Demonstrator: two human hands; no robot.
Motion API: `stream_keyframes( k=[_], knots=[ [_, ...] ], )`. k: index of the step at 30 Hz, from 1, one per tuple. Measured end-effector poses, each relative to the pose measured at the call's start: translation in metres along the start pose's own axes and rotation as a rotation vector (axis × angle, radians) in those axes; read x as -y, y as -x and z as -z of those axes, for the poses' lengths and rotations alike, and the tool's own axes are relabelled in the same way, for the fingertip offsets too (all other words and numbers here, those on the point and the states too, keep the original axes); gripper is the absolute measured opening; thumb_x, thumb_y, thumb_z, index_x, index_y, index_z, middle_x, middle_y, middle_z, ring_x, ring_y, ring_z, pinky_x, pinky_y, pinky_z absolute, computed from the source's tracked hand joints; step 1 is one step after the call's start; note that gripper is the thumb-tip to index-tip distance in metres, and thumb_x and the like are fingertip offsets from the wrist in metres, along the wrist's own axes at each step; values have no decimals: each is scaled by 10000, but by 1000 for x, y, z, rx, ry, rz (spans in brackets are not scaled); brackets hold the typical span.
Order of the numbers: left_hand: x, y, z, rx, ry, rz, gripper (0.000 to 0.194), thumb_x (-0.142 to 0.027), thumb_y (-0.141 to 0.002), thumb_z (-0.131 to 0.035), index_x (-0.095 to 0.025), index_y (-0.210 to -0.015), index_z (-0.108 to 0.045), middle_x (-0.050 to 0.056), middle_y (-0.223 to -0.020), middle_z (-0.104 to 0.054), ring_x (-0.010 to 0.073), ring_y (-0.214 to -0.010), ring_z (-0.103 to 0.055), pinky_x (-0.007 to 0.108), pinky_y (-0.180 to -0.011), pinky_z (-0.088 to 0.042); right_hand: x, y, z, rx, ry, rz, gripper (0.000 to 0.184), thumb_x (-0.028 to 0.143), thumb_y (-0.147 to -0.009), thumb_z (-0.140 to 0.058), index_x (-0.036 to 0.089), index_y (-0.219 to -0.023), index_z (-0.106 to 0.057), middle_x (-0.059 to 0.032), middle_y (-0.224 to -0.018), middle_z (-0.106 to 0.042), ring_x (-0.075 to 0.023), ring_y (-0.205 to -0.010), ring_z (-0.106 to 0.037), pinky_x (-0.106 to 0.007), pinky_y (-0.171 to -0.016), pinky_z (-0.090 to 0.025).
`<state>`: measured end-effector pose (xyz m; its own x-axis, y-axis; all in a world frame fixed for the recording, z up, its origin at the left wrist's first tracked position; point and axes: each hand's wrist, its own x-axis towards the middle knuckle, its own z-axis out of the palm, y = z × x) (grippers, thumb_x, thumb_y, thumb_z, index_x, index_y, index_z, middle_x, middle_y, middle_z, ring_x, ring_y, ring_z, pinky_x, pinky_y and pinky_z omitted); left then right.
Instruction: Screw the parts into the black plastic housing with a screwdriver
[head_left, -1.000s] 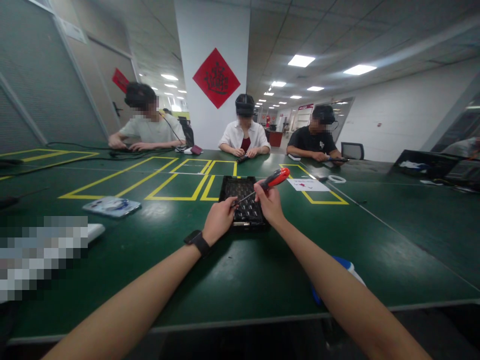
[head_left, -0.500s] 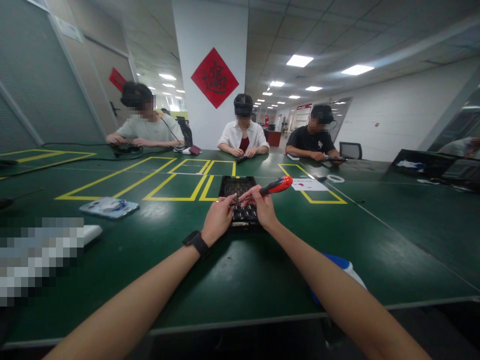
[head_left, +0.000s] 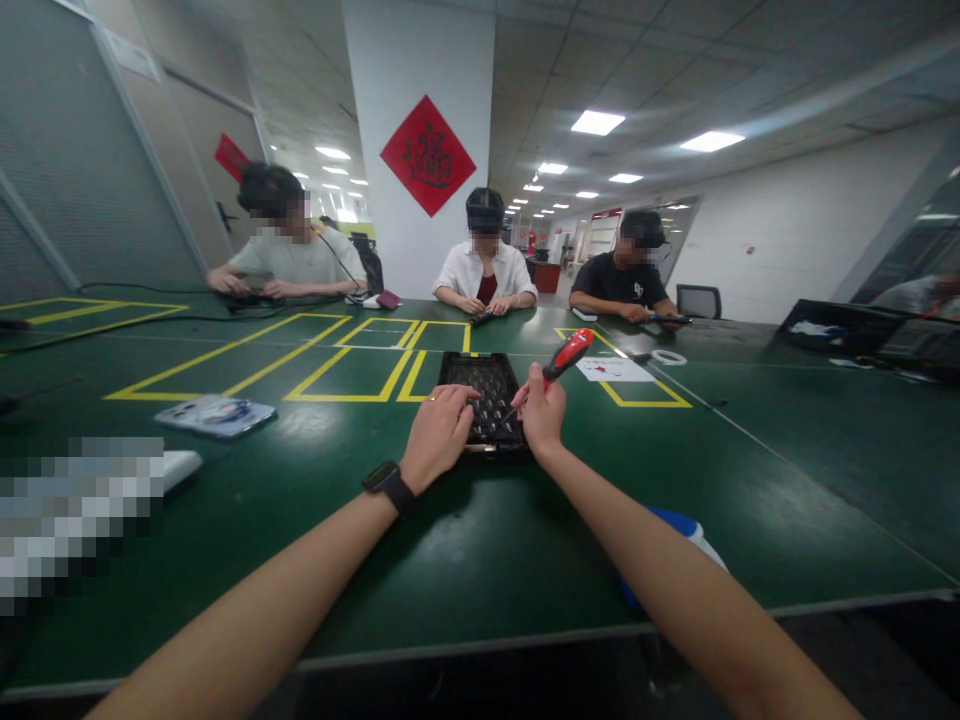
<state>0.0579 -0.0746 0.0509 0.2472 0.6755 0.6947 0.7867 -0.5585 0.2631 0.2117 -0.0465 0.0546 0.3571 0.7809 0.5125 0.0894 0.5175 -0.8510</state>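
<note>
Red and dark grey, the screwdriver [head_left: 568, 356] is grasped by the handle in the right hand [head_left: 543, 414], whose thumb is pointed upward and whose fingers are curled at the right edge of the black case [head_left: 480, 363]. The handle is tilted up and away to the right, and the thin shaft is angled down and leftward over the case. The left hand [head_left: 439, 432] is unclenched, its back turned upward and its fingers stretched over the left edge of the case; whether anything is covered by the fingertips cannot be told. Both forearms are extended and converged on the case from either side, and a dark watch [head_left: 389, 486] is worn on the left wrist. Inside the case, small shiny pieces are set in rows. To the left of the case a patterned phone [head_left: 216, 416] is laid on the green table [head_left: 450, 590]; to its right a white sheet [head_left: 619, 371] is placed, with a white ring [head_left: 669, 362] just beyond. Behind the case, three people are seated across the table, before and beside a white pillar [head_left: 420, 60].
</note>
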Motion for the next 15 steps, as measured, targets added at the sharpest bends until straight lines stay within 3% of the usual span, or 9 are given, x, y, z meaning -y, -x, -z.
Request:
stream_keyframes(
  k=[3, 7, 15],
  knots=[
    [0, -2, 6, 22, -20, -3, 379, -308, -926, -289, -179, -854, -638, 62, -915, -617, 191, -915, -517, 332, -860, -372, -6, -3, 0, 46, 17, -41, 506, 599, -813, -366, 184, -533, -442, 22, -402, -502, -80, -323, -427, -209, -379, -340],
    [-1, -3, 12, 148, -13, 7, 526, -392, -940, -220, -175, -718, -645, 52, -732, -594, 161, -734, -539, 290, -723, -367, -9, -2, -1, 79, 22, -95, 510, 627, -800, -358, 185, -568, -460, 22, -409, -511, -87, -304, -427, -214, -349, -336],
    [-5, -3, 15, 280, 30, -108, 583, -406, -945, -173, -183, -732, -669, 41, -725, -574, 151, -742, -525, 288, -727, -338, -9, 0, -1, 93, 87, -20, 508, 601, -818, -358, 183, -546, -457, 18, -418, -531, -86, -322, -441, -217, -405, -368]
  ],
)
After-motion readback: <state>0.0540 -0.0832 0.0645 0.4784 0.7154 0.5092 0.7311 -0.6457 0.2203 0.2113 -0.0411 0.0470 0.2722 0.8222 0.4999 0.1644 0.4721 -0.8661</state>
